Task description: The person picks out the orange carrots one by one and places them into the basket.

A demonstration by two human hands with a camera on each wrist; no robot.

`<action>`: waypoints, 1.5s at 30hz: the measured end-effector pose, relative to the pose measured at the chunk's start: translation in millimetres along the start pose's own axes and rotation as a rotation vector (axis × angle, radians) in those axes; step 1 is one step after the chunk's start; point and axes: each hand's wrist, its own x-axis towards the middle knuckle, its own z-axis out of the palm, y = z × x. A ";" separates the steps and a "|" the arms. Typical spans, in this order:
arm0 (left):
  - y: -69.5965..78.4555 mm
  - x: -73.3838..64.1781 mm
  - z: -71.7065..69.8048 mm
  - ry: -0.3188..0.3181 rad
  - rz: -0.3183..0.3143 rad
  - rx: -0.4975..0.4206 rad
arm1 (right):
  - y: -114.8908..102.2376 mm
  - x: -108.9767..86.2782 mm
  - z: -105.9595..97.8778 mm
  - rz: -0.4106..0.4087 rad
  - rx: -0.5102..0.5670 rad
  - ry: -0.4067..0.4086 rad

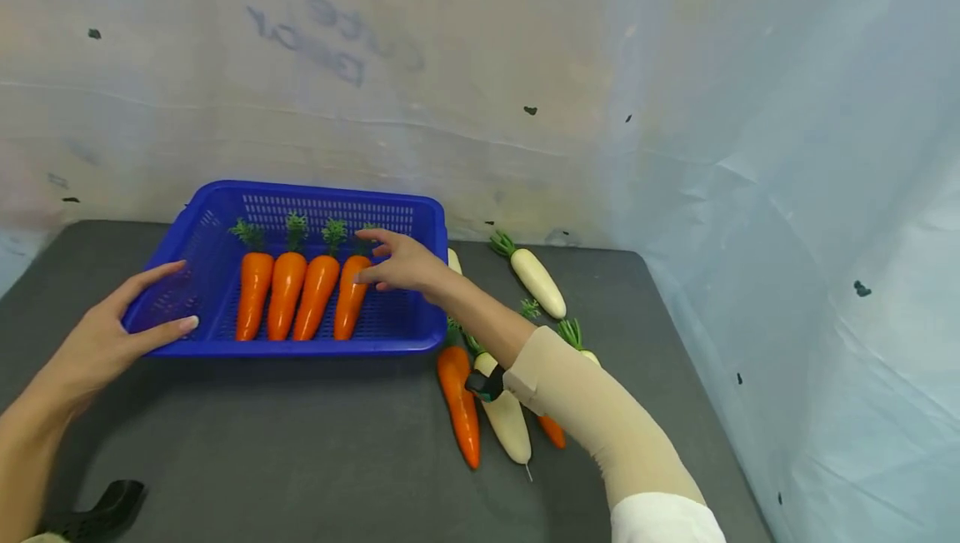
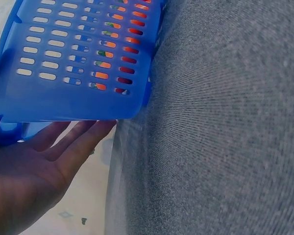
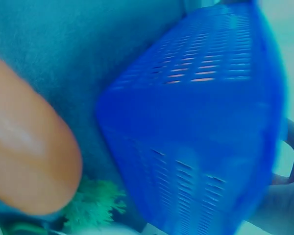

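Across the left part of the grey bench [image 1: 300,443] is a blue basket [image 1: 300,349]. The left hand [image 1: 108,331] grips its left end; the right hand [image 1: 401,264], fingers spread wide, is at the rightmost carrot [image 1: 349,301] of four inside, contact unclear. White radishes [image 1: 537,281] lie right of the basket.

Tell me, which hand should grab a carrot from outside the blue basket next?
Probably the right hand: it's nearer the carrots outside, and its fingers look spread rather than clasped. The left hand is farther off, at the other end of the blue basket, holding its rim.
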 end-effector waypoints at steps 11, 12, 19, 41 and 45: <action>1.5 1.5 -0.1 0.002 -0.002 0.023 | -8.8 -39.9 -21.9 -0.101 0.006 -0.007; 1.3 1.7 -0.2 0.002 -0.001 0.023 | -7.8 -43.3 -24.6 -0.106 0.009 -0.007; 0.8 0.2 -1.1 0.005 -0.009 0.021 | 5.2 -65.7 -39.2 -0.114 0.027 -0.007; 0.5 -0.2 -0.8 -0.002 -0.014 0.011 | 72.5 -137.0 -81.7 -0.271 0.032 0.022; 1.2 -1.0 -0.2 0.001 -0.015 0.009 | 84.9 -147.5 -85.8 -0.306 0.037 0.042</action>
